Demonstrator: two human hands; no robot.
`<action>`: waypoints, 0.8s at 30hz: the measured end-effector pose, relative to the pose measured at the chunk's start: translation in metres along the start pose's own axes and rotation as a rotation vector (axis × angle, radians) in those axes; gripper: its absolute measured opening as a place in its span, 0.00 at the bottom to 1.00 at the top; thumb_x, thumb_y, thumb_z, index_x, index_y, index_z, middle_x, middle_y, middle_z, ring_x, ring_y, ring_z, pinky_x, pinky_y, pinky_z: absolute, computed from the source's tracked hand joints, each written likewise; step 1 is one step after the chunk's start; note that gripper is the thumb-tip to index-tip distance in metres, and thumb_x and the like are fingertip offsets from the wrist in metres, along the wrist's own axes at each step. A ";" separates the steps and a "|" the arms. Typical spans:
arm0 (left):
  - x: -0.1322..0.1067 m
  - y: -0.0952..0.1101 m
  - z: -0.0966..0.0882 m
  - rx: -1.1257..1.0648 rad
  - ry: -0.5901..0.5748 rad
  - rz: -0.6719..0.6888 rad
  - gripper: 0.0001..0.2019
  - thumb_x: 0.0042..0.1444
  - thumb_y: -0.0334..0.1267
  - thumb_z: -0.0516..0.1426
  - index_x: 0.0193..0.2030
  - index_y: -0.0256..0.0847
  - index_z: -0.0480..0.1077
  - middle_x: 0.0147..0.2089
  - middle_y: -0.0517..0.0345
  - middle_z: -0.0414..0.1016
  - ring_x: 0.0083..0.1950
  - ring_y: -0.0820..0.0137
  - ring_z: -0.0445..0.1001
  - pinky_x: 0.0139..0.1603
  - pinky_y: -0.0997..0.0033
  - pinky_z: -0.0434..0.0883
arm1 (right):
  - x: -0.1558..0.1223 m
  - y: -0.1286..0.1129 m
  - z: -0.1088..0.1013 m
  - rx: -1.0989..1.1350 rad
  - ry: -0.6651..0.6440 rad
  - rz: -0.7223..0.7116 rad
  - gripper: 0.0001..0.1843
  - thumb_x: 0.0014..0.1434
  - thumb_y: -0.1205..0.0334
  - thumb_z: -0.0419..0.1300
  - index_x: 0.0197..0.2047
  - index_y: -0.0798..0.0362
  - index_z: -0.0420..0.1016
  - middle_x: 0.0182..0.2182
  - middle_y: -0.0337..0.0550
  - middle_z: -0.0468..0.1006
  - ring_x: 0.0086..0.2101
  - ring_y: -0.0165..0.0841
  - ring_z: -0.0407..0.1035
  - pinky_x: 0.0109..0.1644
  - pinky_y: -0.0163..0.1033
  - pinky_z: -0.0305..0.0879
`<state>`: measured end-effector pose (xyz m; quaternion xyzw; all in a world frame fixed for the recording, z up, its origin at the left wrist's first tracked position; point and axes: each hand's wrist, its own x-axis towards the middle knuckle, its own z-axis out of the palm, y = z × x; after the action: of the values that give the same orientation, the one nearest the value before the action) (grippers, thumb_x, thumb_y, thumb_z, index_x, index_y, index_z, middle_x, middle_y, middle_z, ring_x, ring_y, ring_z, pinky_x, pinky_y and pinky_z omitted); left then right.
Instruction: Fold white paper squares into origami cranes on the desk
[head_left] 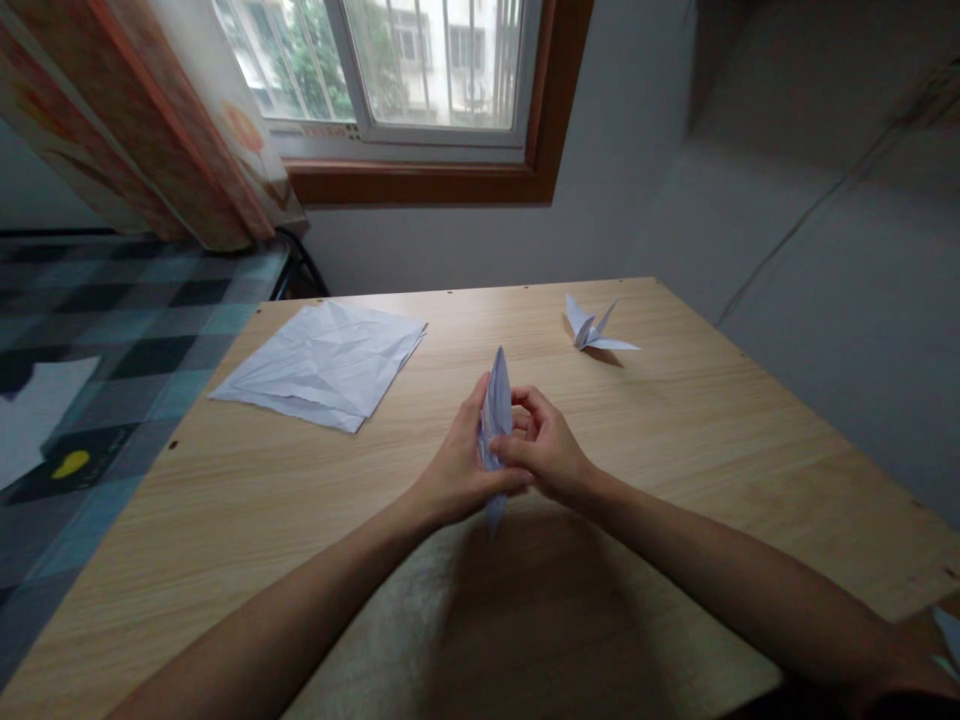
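Note:
A narrow piece of folded white paper (499,395) stands on end between my hands, above the middle of the wooden table. My left hand (465,462) grips it from the left, with the thumb reaching across its lower part. From the right, my right hand (551,450) pinches it, the thumb pressed on the near side and the fingers curled behind. The paper's pointed tip shows above the hands and its lower end hangs below them. Part of its middle is hidden by my fingers and thumbs.
A finished-looking paper crane (589,328) sits at the table's back right. Creased white paper sheets (330,360) lie stacked at the back left of the wooden table (675,460). Left of it is a checked cloth surface (161,310) with white paper (52,405). A window (435,70) is behind.

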<state>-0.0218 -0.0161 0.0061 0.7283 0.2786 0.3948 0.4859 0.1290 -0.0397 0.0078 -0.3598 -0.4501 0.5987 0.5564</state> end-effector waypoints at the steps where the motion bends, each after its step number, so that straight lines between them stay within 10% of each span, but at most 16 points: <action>1: 0.000 0.000 0.000 -0.018 -0.010 -0.017 0.57 0.42 0.39 0.70 0.75 0.44 0.42 0.64 0.40 0.65 0.63 0.47 0.67 0.65 0.35 0.62 | 0.001 0.002 -0.001 -0.004 0.001 -0.008 0.30 0.43 0.57 0.76 0.46 0.47 0.66 0.32 0.35 0.79 0.30 0.32 0.75 0.34 0.37 0.73; 8: 0.001 0.003 0.000 -0.041 -0.004 -0.077 0.57 0.42 0.40 0.70 0.75 0.43 0.41 0.68 0.39 0.59 0.67 0.46 0.63 0.67 0.37 0.61 | 0.003 0.001 -0.006 -0.076 0.023 -0.074 0.27 0.45 0.58 0.73 0.47 0.48 0.69 0.36 0.38 0.77 0.33 0.32 0.73 0.37 0.38 0.73; 13: -0.003 0.000 0.000 0.164 0.036 -0.048 0.57 0.44 0.44 0.70 0.75 0.46 0.40 0.73 0.39 0.51 0.72 0.44 0.55 0.70 0.36 0.54 | 0.000 -0.005 -0.002 -0.377 0.281 -0.165 0.15 0.46 0.68 0.62 0.40 0.51 0.71 0.33 0.36 0.75 0.31 0.31 0.70 0.35 0.36 0.69; 24: -0.008 0.006 0.001 0.471 -0.078 0.152 0.42 0.57 0.36 0.58 0.75 0.47 0.41 0.74 0.42 0.50 0.73 0.49 0.54 0.71 0.39 0.57 | 0.003 -0.001 -0.003 -0.625 0.496 -0.223 0.33 0.47 0.70 0.62 0.57 0.48 0.64 0.41 0.41 0.77 0.38 0.38 0.72 0.43 0.43 0.72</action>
<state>-0.0256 -0.0252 0.0094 0.8551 0.2884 0.3260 0.2818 0.1318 -0.0367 0.0083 -0.5938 -0.4987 0.2644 0.5735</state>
